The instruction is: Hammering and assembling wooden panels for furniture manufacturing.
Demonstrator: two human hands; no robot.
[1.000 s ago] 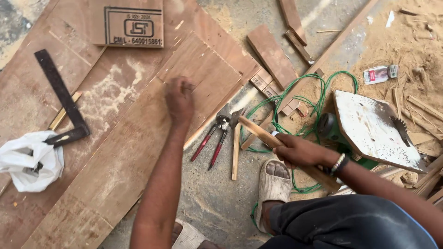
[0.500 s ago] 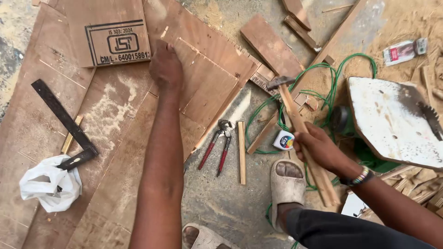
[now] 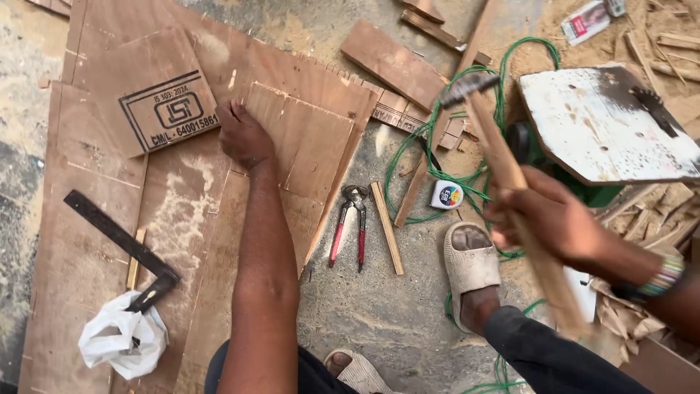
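A crumpled white plastic bag lies on the plywood sheets beside a black try square; its contents cannot be seen. The left hand presses closed, knuckles up, on a smaller plywood piece. The right hand grips the wooden handle of a hammer, raised and blurred above the floor. On the dusty concrete floor lie red-handled pincers, a tape measure, green cable and wood scraps.
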